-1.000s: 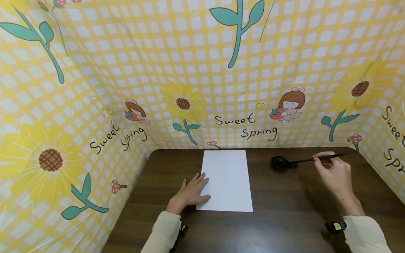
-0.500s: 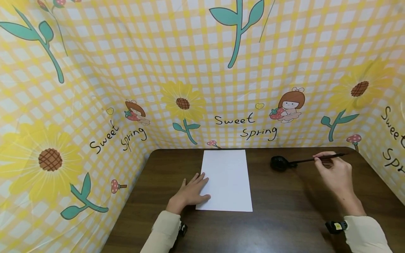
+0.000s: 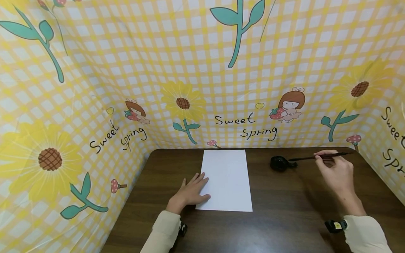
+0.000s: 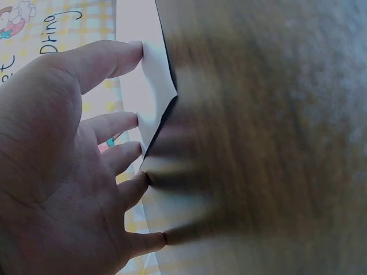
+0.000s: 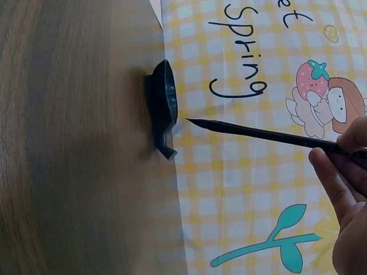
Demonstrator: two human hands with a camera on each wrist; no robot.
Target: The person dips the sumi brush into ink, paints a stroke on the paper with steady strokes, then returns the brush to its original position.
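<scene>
A yellow-and-white checked cloth (image 3: 133,52) hangs along the far side and both flanks, printed with big sunflowers, green stems and the words "Sweet Spring". In front of it stretches a dark brown wooden surface (image 3: 284,196). A white sheet of paper (image 3: 226,182) lies there, left of the middle, its far end close to the surface's far edge. The person's left hand (image 3: 191,191) rests across the sheet's left edge, fingers spread wide, thumb over the paper. Over on the right, well apart from the sheet, the right hand (image 3: 336,175) pinches a slim dark brush (image 5: 258,133) between thumb and fingers, the pointed tip aimed left. That tip hangs just beside a small black dish (image 3: 278,163) with a short handle, apart from it; the dish sits on the far right part of the surface.
</scene>
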